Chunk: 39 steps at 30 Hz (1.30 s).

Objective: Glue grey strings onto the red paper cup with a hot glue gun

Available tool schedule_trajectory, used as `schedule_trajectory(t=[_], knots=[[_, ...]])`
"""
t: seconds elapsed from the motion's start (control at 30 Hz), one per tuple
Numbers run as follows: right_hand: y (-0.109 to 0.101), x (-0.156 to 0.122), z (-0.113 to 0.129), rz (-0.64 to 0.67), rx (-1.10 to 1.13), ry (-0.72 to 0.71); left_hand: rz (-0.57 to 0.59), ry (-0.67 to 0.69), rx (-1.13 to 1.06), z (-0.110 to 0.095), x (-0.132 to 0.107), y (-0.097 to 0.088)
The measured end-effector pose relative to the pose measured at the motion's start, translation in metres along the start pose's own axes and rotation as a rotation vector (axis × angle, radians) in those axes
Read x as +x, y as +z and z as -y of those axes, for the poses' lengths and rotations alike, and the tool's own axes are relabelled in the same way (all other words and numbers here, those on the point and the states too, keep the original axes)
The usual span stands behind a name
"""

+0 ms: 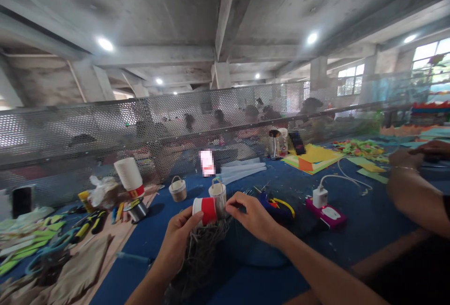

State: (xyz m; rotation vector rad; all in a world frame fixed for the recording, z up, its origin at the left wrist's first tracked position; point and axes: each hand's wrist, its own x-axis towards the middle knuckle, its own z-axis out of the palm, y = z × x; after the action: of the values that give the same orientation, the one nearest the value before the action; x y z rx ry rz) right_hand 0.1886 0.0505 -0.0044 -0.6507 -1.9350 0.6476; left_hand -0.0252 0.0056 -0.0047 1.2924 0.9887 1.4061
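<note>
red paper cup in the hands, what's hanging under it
Under the red paper cup, held by the left hand and right hand, a tangle of grey twine hangs to the blue table. The hands cover the cup's underside.

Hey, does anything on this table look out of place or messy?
The stack of cups at the left leans instead of standing upright. Paper scraps lie strewn at the far right. Loose twine hangs in a tangle under the red cup between both hands.

Craft workshop: bare concrete ceiling [225, 10], perforated metal divider [105, 131], blue table [369, 220] strewn with coloured paper [312, 157], tools [87, 225].
</note>
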Motion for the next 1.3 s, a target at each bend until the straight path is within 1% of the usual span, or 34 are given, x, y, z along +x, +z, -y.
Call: schedule_trajectory(t=[0.1,0.2,0.33,0.53,0.7,0.83,1.03,1.3], knots=[[-0.004,0.003,-0.001,-0.095,0.006,-0.016,-0.011,0.036,0.109,0.001,-0.001,-0.003],[-0.006,0.005,0.000,-0.172,-0.018,-0.075,-0.002,0.108,0.246,0.001,-0.002,-0.005],[-0.003,0.003,0.005,-0.150,-0.050,-0.128,-0.006,0.187,0.388,0.001,-0.004,-0.004],[0.004,0.002,0.007,-0.124,-0.080,-0.140,-0.015,0.289,0.586,0.001,-0.007,0.002],[0.007,0.002,0.005,-0.121,-0.059,-0.123,0.020,0.312,0.646,0.002,-0.008,0.003],[0.008,0.002,0.006,-0.132,-0.024,-0.113,0.041,0.298,0.651,0.005,-0.006,0.000],[0.008,0.003,0.009,-0.146,-0.012,-0.110,0.030,0.279,0.635,0.006,-0.005,0.000],[0.012,0.002,0.009,-0.133,-0.003,-0.119,0.010,0.279,0.686,0.003,-0.005,0.003]])
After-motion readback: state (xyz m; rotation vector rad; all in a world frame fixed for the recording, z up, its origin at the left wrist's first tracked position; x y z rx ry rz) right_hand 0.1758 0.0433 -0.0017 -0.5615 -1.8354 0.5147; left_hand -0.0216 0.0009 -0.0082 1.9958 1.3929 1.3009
